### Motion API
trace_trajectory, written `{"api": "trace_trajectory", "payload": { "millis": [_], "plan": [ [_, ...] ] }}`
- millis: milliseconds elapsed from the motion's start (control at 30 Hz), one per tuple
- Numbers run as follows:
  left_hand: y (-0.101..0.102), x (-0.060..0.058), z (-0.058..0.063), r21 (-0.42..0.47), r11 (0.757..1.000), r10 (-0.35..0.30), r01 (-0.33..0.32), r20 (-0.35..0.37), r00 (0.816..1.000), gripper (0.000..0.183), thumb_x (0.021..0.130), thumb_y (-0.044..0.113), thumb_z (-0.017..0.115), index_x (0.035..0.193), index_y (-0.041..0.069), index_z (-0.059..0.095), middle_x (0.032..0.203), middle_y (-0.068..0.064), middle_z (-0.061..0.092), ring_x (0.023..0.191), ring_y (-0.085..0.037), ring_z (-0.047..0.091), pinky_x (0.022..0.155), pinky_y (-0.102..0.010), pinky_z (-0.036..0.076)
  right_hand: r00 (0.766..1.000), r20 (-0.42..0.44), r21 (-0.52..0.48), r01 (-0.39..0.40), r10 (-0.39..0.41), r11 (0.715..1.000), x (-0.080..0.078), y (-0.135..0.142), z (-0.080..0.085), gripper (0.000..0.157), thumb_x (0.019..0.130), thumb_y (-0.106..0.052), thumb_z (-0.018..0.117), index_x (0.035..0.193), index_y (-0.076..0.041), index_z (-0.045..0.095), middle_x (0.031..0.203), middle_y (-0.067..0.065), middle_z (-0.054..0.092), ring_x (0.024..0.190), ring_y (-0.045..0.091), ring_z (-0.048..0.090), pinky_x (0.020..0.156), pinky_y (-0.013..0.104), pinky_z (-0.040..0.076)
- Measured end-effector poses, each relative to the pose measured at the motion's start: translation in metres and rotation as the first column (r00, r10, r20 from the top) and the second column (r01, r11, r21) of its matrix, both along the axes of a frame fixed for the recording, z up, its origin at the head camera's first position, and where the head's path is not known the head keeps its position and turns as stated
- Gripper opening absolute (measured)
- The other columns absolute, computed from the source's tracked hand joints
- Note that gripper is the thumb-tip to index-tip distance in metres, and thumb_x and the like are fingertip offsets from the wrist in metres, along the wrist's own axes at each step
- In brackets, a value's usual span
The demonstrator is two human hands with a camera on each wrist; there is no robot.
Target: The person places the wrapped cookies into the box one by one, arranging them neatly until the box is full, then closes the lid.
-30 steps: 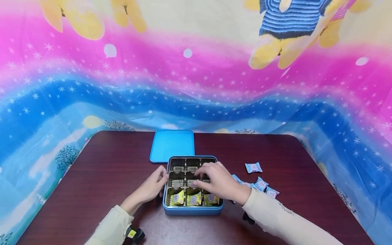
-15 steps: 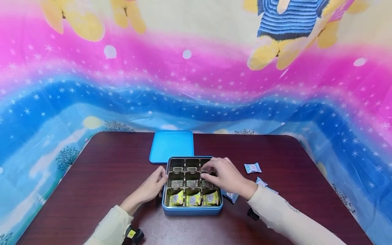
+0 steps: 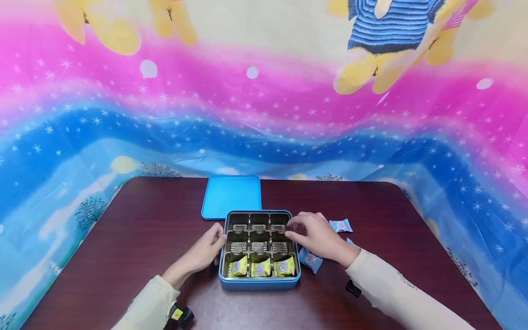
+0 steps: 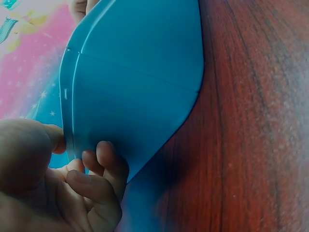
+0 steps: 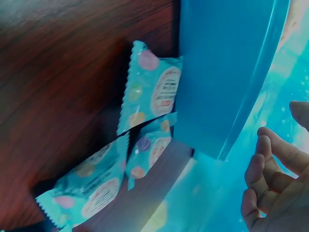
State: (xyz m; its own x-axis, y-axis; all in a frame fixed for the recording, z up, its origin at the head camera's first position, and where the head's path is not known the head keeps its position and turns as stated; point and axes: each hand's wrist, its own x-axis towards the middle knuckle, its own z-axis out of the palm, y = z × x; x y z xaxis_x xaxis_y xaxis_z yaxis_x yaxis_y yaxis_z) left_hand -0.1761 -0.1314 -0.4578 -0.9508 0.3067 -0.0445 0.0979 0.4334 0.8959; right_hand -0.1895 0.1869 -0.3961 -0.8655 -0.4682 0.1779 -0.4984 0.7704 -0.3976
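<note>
A blue square tin (image 3: 261,284) stands on the table, its divided tray inside showing several compartments. Three yellow wrapped candies, among them the middle candy (image 3: 261,267), fill the front row; the middle and back rows hold none. My left hand (image 3: 208,245) grips the tin's left edge, thumb at the rim and fingers (image 4: 91,188) curled by the side wall. At the tin's right rim hovers my right hand (image 3: 319,236), fingers loosely bent and a gap between thumb and fingertips. Blue wrapped candies lie beside the tin, including one blue candy (image 5: 152,87) against its wall.
Behind the tin lies its light blue lid (image 3: 232,197), inner side up. A single blue candy (image 3: 341,225) sits farther back on the right, and others are partly hidden under my right hand. A printed cloth (image 3: 264,114) hangs around the dark table (image 3: 148,220).
My right hand has moved right, from over the tin's middle to its right rim, uncovering the right-hand compartments. The left hand keeps its place on the tin.
</note>
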Motion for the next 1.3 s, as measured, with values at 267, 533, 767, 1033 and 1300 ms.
{"api": "trace_trajectory", "payload": {
  "millis": [267,533,767,1033,1300],
  "plan": [
    [0.000,0.000,0.001,-0.019,1.000,0.023,-0.023,0.004,1.000,0.013,0.107,0.010,0.043,0.095,0.006,0.039,0.057,-0.001,0.051,0.046,-0.015,0.050,0.047,-0.027,0.044,0.999,0.047,0.026,0.014,-0.015,1.000,-0.007,0.013,-0.008,0.025,0.094,-0.034,0.071,0.111,-0.016,0.075,0.089,-0.015,0.066,0.076,-0.002,0.056,0.084,0.037,0.039],
    [-0.001,0.001,0.000,-0.021,0.999,0.033,-0.033,0.007,0.999,0.013,0.106,0.011,0.044,0.095,0.006,0.040,0.058,-0.002,0.052,0.046,-0.016,0.051,0.047,-0.028,0.045,0.998,0.056,0.026,0.015,-0.017,1.000,-0.014,0.025,-0.014,0.022,0.095,-0.032,0.071,0.111,-0.018,0.074,0.086,-0.016,0.063,0.069,-0.003,0.051,0.080,0.035,0.036],
    [-0.001,0.001,0.001,-0.011,1.000,0.025,-0.025,0.001,1.000,0.013,0.106,0.011,0.044,0.095,0.006,0.040,0.059,-0.004,0.052,0.046,-0.016,0.051,0.047,-0.027,0.044,0.997,0.072,0.025,0.038,-0.040,0.999,-0.016,0.033,-0.014,0.025,0.096,-0.030,0.070,0.114,-0.014,0.073,0.086,-0.014,0.064,0.069,-0.001,0.053,0.081,0.036,0.037],
    [-0.001,0.003,0.006,0.011,1.000,0.020,-0.020,-0.003,1.000,0.013,0.106,0.012,0.046,0.096,0.006,0.040,0.060,-0.005,0.053,0.046,-0.016,0.050,0.047,-0.028,0.044,0.994,0.107,0.011,0.020,-0.021,1.000,-0.018,0.043,-0.017,0.028,0.097,-0.030,0.068,0.116,-0.011,0.072,0.086,-0.012,0.063,0.067,0.003,0.054,0.072,0.030,0.041],
    [-0.001,0.001,0.004,-0.015,1.000,0.026,-0.026,-0.006,1.000,0.013,0.106,0.012,0.045,0.096,0.006,0.040,0.059,-0.001,0.053,0.046,-0.015,0.051,0.048,-0.028,0.045,0.994,0.106,0.025,-0.005,0.002,1.000,-0.019,0.049,-0.020,0.028,0.095,-0.031,0.070,0.115,-0.011,0.073,0.085,-0.012,0.063,0.069,0.000,0.054,0.071,0.028,0.042]
  ]
}}
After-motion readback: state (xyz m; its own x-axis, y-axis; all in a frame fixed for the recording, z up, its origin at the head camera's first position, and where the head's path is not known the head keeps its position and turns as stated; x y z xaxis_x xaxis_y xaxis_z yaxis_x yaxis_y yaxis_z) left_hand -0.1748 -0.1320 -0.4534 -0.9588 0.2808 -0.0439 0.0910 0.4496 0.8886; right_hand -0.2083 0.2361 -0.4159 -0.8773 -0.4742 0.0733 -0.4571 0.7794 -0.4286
